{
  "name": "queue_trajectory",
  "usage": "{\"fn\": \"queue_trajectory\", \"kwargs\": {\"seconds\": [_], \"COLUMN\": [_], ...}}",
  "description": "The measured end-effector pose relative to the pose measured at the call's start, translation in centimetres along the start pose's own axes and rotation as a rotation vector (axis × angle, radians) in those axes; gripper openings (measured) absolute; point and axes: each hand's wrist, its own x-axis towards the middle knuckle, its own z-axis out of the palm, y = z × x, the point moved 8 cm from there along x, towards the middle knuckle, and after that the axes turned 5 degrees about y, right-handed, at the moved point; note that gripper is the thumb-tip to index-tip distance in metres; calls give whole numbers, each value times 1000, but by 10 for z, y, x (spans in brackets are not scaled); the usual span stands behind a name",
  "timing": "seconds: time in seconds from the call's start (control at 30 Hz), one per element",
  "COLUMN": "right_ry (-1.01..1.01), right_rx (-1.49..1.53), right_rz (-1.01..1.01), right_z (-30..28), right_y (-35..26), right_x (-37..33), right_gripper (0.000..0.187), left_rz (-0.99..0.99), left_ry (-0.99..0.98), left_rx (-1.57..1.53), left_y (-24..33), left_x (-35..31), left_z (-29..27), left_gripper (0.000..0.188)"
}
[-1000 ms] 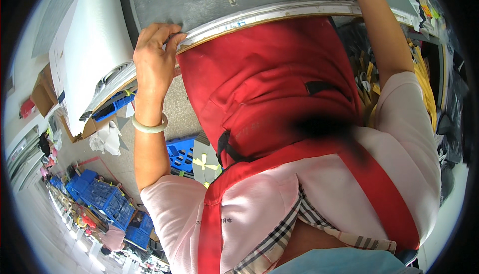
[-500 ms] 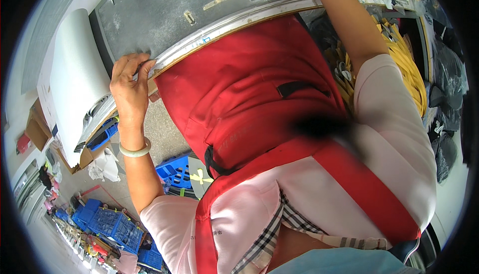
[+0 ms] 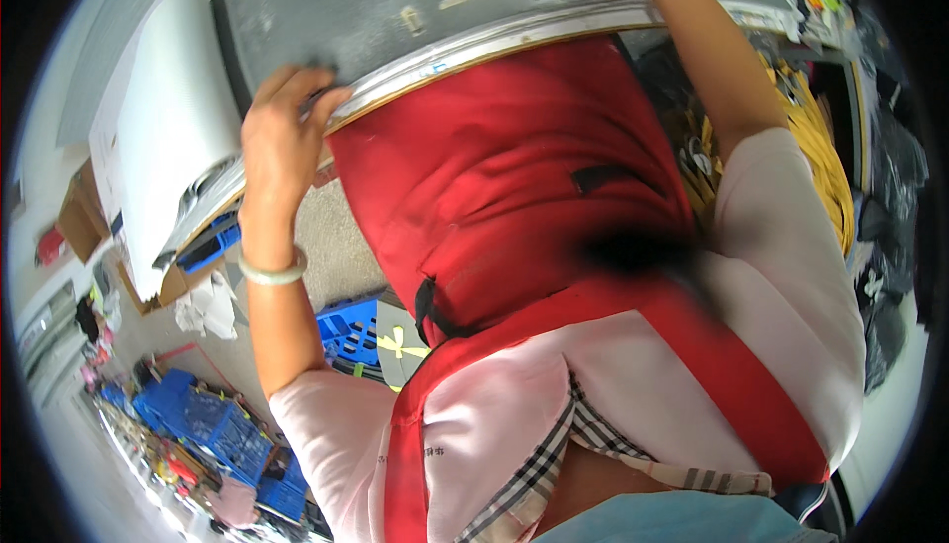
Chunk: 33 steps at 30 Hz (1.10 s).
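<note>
fingers of the left hand (image 3: 282, 133) are curled at the edge of the grey board (image 3: 346, 24), beside the white roll (image 3: 170, 88); their grip cannot be told. the right hand is unseen. skewing might be caused by 1-sided pulling.

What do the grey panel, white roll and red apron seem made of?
Panel: perhaps coated board or metal, matte, with pale smudges. Roll: perhaps paper or plastic film, smooth, faintly glossy along its curve. Apron: probably cloth, dull, softly folded.
</note>
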Motion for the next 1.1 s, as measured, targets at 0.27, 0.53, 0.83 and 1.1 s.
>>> {"fn": "queue_trajectory", "kwargs": {"seconds": [0.27, 0.53, 0.83, 1.1], "right_ry": [-23, 143, -192, -214], "right_rx": [-36, 195, 17, -93], "right_rz": [9, 157, 51, -151], "right_z": [-9, -38, -38, -31], "right_y": [12, -2, -77, -104], "right_x": [-5, -27, -135, -137], "right_gripper": [31, 19, 19, 17], "left_rz": [327, 349, 196, 197], "left_ry": [227, 338, 185, 192], "left_rx": [-143, -52, 80, 58], "left_y": [87, 92, 89, 93], "left_x": [81, 89, 89, 89], "left_z": [49, 78, 78, 78], "left_gripper": [16, 12, 29, 28]}}
